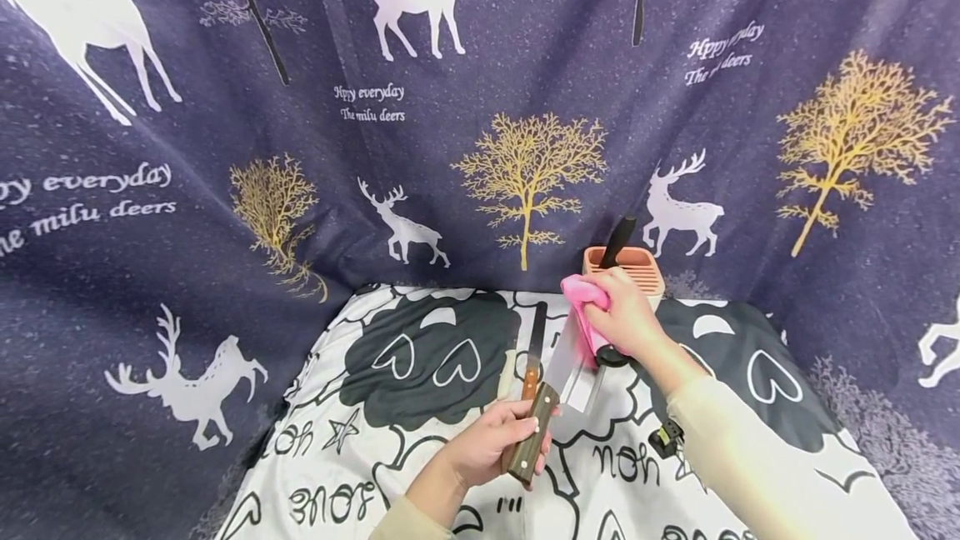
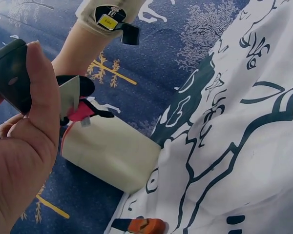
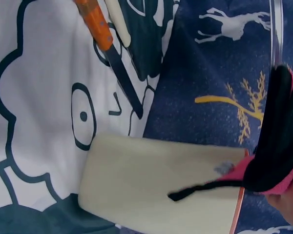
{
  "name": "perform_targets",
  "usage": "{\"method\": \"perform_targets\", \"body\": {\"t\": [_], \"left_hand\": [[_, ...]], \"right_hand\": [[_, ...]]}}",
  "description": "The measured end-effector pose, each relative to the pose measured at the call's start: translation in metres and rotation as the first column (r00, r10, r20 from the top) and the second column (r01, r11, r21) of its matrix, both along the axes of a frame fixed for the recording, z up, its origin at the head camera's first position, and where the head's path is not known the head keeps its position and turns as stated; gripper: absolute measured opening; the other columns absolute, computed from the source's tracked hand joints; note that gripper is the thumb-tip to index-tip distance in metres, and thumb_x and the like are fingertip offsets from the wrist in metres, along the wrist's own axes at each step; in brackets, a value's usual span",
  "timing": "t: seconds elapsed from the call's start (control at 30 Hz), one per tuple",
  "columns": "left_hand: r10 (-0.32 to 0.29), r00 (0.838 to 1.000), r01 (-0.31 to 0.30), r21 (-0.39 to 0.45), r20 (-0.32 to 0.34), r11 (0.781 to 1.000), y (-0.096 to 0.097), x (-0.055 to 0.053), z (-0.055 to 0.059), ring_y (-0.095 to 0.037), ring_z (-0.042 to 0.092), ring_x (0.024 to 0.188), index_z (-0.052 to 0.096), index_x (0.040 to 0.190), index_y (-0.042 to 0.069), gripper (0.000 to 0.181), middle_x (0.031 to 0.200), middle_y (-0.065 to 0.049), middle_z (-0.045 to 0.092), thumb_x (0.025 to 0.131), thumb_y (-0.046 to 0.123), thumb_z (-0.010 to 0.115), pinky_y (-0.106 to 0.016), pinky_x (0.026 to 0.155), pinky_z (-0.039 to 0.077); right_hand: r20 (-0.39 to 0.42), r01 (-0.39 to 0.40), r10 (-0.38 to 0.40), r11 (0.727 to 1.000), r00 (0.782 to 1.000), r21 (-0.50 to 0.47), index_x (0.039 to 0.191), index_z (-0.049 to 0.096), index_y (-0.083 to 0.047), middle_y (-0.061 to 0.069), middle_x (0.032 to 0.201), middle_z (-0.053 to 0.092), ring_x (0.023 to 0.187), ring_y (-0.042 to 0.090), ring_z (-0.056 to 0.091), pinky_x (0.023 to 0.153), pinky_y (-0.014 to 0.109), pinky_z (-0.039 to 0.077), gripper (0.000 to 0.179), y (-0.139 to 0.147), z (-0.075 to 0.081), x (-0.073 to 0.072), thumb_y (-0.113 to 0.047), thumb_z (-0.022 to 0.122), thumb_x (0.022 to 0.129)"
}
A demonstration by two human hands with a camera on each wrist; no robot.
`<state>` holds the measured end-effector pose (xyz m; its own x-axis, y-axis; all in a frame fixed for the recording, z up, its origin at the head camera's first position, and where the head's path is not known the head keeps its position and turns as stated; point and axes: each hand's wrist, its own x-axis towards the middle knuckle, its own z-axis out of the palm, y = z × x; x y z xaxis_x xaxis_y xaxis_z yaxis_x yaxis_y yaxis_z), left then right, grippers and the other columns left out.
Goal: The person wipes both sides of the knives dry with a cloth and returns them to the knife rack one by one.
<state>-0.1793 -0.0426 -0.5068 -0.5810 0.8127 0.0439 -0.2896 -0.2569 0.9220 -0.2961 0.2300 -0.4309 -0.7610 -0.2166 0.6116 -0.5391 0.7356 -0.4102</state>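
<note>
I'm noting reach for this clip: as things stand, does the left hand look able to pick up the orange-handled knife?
Probably not yet: the left hand is gripping the dark-handled knife. The orange-handled knife lies close by with nothing visible on top, so a freed hand could likely reach it.

Head view looks down; 2 nearer wrist views share holder [image 2: 112, 151].

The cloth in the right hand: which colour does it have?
The cloth is pink; the head view shows it best.
</note>
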Motion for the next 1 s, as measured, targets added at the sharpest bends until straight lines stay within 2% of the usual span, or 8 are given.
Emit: {"method": "perform_targets", "body": {"t": [0.1, 0.23, 0.47, 0.63, 0.8, 1.0], "left_hand": [[0.010, 1.000, -0.010, 0.010, -0.001, 1.000, 0.001, 0.001, -0.003, -0.008, 0.069, 0.076, 0.033, 0.149, -0.012, 0.046, 0.097, 0.001, 0.063, 0.110, 0.013, 0.037, -0.023, 0.063, 0.060], [0.026, 1.000, -0.026, 0.022, 0.002, 0.999, 0.003, 0.000, -0.006, -0.009, 0.069, 0.078, 0.039, 0.147, -0.007, 0.043, 0.097, 0.001, 0.064, 0.111, 0.017, 0.040, -0.026, 0.063, 0.061], [0.066, 0.997, -0.067, 0.026, 0.025, 0.997, 0.005, -0.003, -0.006, -0.007, 0.070, 0.077, 0.041, 0.145, -0.003, 0.042, 0.097, 0.002, 0.064, 0.112, 0.022, 0.041, -0.024, 0.063, 0.061], [0.083, 0.996, -0.084, 0.038, 0.042, 0.996, 0.004, -0.006, -0.006, -0.006, 0.070, 0.078, 0.035, 0.150, -0.005, 0.048, 0.098, 0.003, 0.063, 0.112, 0.024, 0.039, -0.025, 0.061, 0.062], [0.120, 0.991, -0.122, 0.042, 0.053, 0.992, 0.004, -0.008, -0.005, -0.006, 0.070, 0.078, 0.032, 0.151, -0.006, 0.051, 0.098, 0.002, 0.062, 0.113, 0.027, 0.039, -0.025, 0.061, 0.061], [0.111, 0.991, -0.114, 0.041, 0.080, 0.993, 0.000, -0.008, -0.007, -0.006, 0.068, 0.079, 0.042, 0.137, 0.007, 0.033, 0.101, 0.002, 0.059, 0.113, 0.029, 0.037, -0.025, 0.061, 0.061]], "right_hand": [[-0.049, 0.028, -0.025, 0.998, 0.999, 0.063, 0.117, 0.073, -0.007, 0.014, 0.104, 0.066, 0.089, 0.032, 0.063, 0.079, 0.046, 0.050, 0.042, -0.005, 0.000, 0.004, -0.005, 0.074, 0.075], [-0.056, 0.029, -0.021, 0.989, 0.998, 0.148, 0.115, 0.074, -0.012, 0.012, 0.102, 0.066, 0.089, 0.033, 0.063, 0.078, 0.048, 0.052, 0.040, -0.015, 0.004, 0.011, -0.009, 0.076, 0.076], [0.050, -0.082, 0.074, 0.980, 0.996, 0.183, 0.115, 0.073, -0.013, 0.007, 0.097, 0.064, 0.080, 0.022, 0.058, 0.072, 0.039, 0.052, 0.038, -0.030, 0.005, 0.028, -0.010, 0.075, 0.077], [0.031, -0.130, 0.126, 0.966, 0.991, 0.221, 0.112, 0.074, -0.014, 0.003, 0.094, 0.064, 0.079, 0.017, 0.057, 0.071, 0.036, 0.052, 0.034, -0.044, 0.002, 0.043, -0.013, 0.076, 0.078], [0.010, -0.143, 0.146, 0.954, 0.989, 0.264, 0.111, 0.074, -0.018, -0.001, 0.093, 0.063, 0.076, 0.013, 0.058, 0.069, 0.033, 0.053, 0.034, -0.059, 0.001, 0.060, -0.019, 0.078, 0.078], [-0.014, -0.142, 0.155, 0.931, 0.988, 0.335, 0.112, 0.074, -0.021, -0.004, 0.092, 0.060, 0.078, 0.014, 0.058, 0.067, 0.032, 0.052, 0.036, -0.075, -0.003, 0.076, -0.024, 0.077, 0.076]]}}
